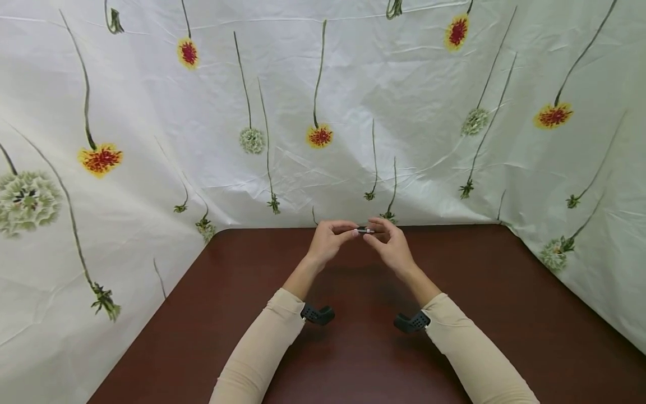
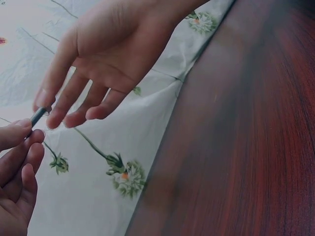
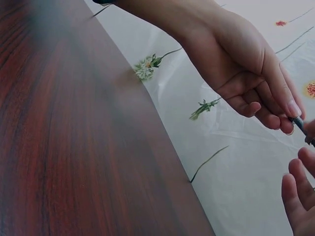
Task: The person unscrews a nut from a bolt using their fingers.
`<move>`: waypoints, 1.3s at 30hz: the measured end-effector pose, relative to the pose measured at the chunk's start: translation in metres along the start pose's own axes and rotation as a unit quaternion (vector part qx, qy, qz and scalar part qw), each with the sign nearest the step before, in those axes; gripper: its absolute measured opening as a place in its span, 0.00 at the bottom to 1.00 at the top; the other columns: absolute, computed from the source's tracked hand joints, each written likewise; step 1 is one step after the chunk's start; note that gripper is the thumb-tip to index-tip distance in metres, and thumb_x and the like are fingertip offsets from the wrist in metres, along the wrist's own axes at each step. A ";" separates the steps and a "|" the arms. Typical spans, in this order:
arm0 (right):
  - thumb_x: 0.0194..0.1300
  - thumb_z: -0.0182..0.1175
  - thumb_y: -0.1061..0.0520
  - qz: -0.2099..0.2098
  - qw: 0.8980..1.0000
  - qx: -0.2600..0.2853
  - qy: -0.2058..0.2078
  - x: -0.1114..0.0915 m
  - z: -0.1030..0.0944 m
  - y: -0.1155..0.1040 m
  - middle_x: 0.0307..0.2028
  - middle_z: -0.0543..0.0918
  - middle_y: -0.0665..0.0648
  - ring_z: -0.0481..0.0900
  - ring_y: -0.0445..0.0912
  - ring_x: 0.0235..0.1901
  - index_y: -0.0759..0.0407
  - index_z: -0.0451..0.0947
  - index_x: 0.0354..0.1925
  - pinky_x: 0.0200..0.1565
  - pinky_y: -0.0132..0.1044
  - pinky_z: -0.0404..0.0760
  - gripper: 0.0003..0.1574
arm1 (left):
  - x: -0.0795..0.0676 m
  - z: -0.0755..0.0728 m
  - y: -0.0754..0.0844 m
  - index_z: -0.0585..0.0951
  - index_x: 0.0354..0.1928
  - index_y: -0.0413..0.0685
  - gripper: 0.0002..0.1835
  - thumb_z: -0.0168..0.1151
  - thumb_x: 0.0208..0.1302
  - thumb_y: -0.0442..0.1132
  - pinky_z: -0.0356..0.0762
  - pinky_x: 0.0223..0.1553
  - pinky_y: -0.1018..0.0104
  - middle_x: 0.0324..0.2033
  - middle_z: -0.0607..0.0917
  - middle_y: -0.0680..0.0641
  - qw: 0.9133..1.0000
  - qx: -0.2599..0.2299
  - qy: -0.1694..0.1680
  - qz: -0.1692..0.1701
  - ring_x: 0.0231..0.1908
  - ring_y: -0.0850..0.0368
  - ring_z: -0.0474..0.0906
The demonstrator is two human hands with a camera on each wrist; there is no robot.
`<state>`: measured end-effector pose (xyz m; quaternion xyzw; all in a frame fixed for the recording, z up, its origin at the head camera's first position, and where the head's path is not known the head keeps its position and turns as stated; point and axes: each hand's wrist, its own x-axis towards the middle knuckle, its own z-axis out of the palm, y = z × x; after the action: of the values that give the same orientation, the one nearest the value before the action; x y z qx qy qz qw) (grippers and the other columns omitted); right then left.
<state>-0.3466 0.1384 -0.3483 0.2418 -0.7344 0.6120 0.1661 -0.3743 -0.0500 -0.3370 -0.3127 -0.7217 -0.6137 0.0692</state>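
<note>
A short, slim dark rod (image 1: 364, 230) with a lighter, shiny stretch is held up between my two hands over the table's far end. Its exact kind is too small to tell. My left hand (image 1: 327, 242) pinches one end between thumb and fingertips. At the other end, my right hand (image 1: 391, 245) pinches with thumb and forefinger. In the left wrist view the rod (image 2: 38, 116) looks dark grey, its ends covered by fingertips. From the right wrist, the rod (image 3: 298, 123) shows at the right thumb tip, the left hand (image 3: 301, 184) being partly cut off.
A dark reddish-brown table (image 1: 348, 359) with rounded far corners lies under the hands. Behind and beside it hangs a white cloth (image 1: 404, 101) printed with flowers. Each wrist wears a dark strap, such as the left strap (image 1: 317, 314).
</note>
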 end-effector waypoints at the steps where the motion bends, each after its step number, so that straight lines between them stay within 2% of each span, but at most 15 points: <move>1: 0.64 0.59 0.61 0.005 1.000 0.001 0.001 0.001 0.000 0.004 0.46 0.77 0.70 0.78 0.60 0.41 0.67 0.72 0.55 0.37 0.44 0.79 0.22 | 0.000 0.000 0.000 0.80 0.44 0.28 0.13 0.62 0.60 0.31 0.75 0.44 0.51 0.40 0.83 0.36 1.000 0.005 0.001 -0.001 0.43 0.42 0.79; 4: 0.66 0.58 0.54 0.015 1.000 -0.008 0.015 0.006 -0.001 0.016 0.41 0.81 0.67 0.79 0.60 0.39 0.67 0.76 0.51 0.38 0.48 0.79 0.20 | 0.001 -0.001 0.001 0.81 0.45 0.30 0.13 0.62 0.60 0.32 0.74 0.45 0.50 0.40 0.83 0.38 1.000 0.012 -0.001 0.000 0.43 0.43 0.79; 6: 0.67 0.57 0.52 0.010 1.000 -0.012 0.025 0.010 -0.001 0.024 0.38 0.82 0.65 0.79 0.59 0.39 0.66 0.78 0.47 0.39 0.51 0.78 0.19 | 0.002 -0.001 0.002 0.81 0.45 0.31 0.13 0.63 0.61 0.33 0.75 0.44 0.52 0.41 0.84 0.38 1.000 0.013 -0.003 0.003 0.43 0.44 0.80; 8: 0.66 0.58 0.54 -0.002 0.999 -0.021 0.030 0.013 -0.002 0.027 0.38 0.82 0.63 0.79 0.57 0.37 0.66 0.79 0.45 0.38 0.48 0.78 0.17 | 0.004 -0.001 0.003 0.81 0.45 0.31 0.13 0.62 0.61 0.32 0.75 0.44 0.56 0.41 0.83 0.38 1.000 0.016 -0.003 0.007 0.42 0.46 0.80; 10: 0.65 0.59 0.59 -0.009 1.000 -0.008 0.022 0.011 -0.002 0.019 0.41 0.80 0.65 0.79 0.58 0.39 0.66 0.78 0.47 0.38 0.45 0.79 0.14 | 0.004 -0.001 0.003 0.81 0.44 0.31 0.12 0.63 0.60 0.32 0.75 0.43 0.58 0.41 0.83 0.38 1.000 0.019 -0.001 0.008 0.42 0.48 0.80; 13: 0.64 0.60 0.61 -0.007 1.000 0.007 0.008 0.010 -0.002 0.016 0.47 0.77 0.67 0.79 0.56 0.41 0.64 0.73 0.54 0.39 0.45 0.79 0.21 | 0.004 -0.001 0.003 0.81 0.44 0.31 0.12 0.62 0.61 0.31 0.75 0.43 0.58 0.42 0.83 0.36 1.000 0.022 0.000 0.008 0.43 0.48 0.80; 16: 0.64 0.60 0.56 0.011 1.000 0.014 0.008 0.011 -0.001 0.021 0.48 0.77 0.66 0.79 0.53 0.42 0.61 0.71 0.57 0.42 0.54 0.76 0.24 | 0.003 -0.002 0.003 0.81 0.45 0.31 0.12 0.62 0.61 0.32 0.75 0.44 0.57 0.42 0.83 0.37 1.000 0.026 0.001 0.006 0.43 0.48 0.79; 18: 0.65 0.59 0.52 0.018 1.000 -0.001 0.018 0.012 -0.001 0.026 0.44 0.79 0.65 0.79 0.51 0.40 0.61 0.74 0.54 0.42 0.55 0.76 0.23 | 0.003 -0.002 0.003 0.81 0.44 0.31 0.12 0.62 0.61 0.32 0.75 0.44 0.58 0.41 0.83 0.38 1.000 0.028 0.001 0.007 0.43 0.49 0.80; 21: 0.65 0.58 0.51 0.020 0.999 -0.019 0.028 0.012 0.000 0.029 0.38 0.82 0.62 0.80 0.52 0.38 0.63 0.78 0.48 0.40 0.50 0.78 0.18 | 0.005 -0.002 -0.004 0.82 0.44 0.32 0.12 0.64 0.60 0.33 0.75 0.43 0.57 0.39 0.84 0.40 1.000 0.018 0.004 0.004 0.41 0.50 0.81; 23: 0.65 0.59 0.54 0.016 0.999 -0.025 0.026 0.012 0.000 0.029 0.39 0.81 0.63 0.79 0.54 0.38 0.63 0.78 0.47 0.38 0.46 0.79 0.16 | 0.008 -0.002 -0.011 0.83 0.43 0.34 0.12 0.64 0.59 0.34 0.75 0.43 0.57 0.38 0.85 0.42 1.000 0.011 0.008 0.000 0.40 0.51 0.81; 26: 0.64 0.60 0.57 0.018 1.000 -0.018 0.018 0.011 0.000 0.026 0.44 0.79 0.63 0.79 0.56 0.40 0.60 0.75 0.52 0.37 0.45 0.78 0.18 | 0.011 -0.002 -0.023 0.84 0.42 0.38 0.11 0.66 0.58 0.36 0.75 0.43 0.57 0.37 0.85 0.44 1.000 0.007 0.019 -0.006 0.40 0.52 0.81; 29: 0.64 0.60 0.58 0.032 0.999 -0.005 0.012 0.009 0.001 0.019 0.46 0.78 0.64 0.78 0.53 0.40 0.60 0.73 0.55 0.39 0.49 0.78 0.21 | 0.011 -0.002 -0.026 0.85 0.41 0.39 0.10 0.66 0.58 0.35 0.75 0.42 0.56 0.37 0.85 0.43 1.000 0.008 0.026 -0.002 0.39 0.52 0.81; 32: 0.67 0.57 0.57 0.044 0.999 -0.005 0.011 0.007 0.001 0.007 0.43 0.80 0.67 0.79 0.50 0.37 0.66 0.74 0.53 0.39 0.51 0.78 0.19 | 0.011 0.000 -0.026 0.85 0.41 0.41 0.10 0.66 0.58 0.37 0.75 0.43 0.52 0.36 0.85 0.44 1.000 0.008 0.027 0.002 0.39 0.52 0.81; 35: 0.68 0.55 0.59 0.039 0.999 -0.014 0.010 0.004 0.001 -0.003 0.39 0.80 0.71 0.80 0.50 0.35 0.71 0.76 0.48 0.39 0.51 0.78 0.16 | 0.010 0.001 -0.024 0.85 0.40 0.43 0.10 0.66 0.58 0.39 0.74 0.44 0.50 0.35 0.86 0.46 1.000 0.009 0.026 0.000 0.39 0.54 0.81; 39: 0.65 0.56 0.64 0.020 1.000 -0.020 0.002 0.000 0.002 -0.006 0.44 0.78 0.72 0.79 0.58 0.39 0.71 0.73 0.51 0.39 0.53 0.77 0.17 | 0.006 0.002 -0.016 0.84 0.41 0.37 0.11 0.65 0.59 0.36 0.74 0.44 0.49 0.36 0.85 0.43 1.000 -0.001 0.016 0.001 0.39 0.53 0.81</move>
<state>-0.3431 0.1357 -0.3441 0.2220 -0.7511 0.6008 0.1601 -0.3867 -0.0472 -0.3481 -0.3036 -0.7193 -0.6195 0.0815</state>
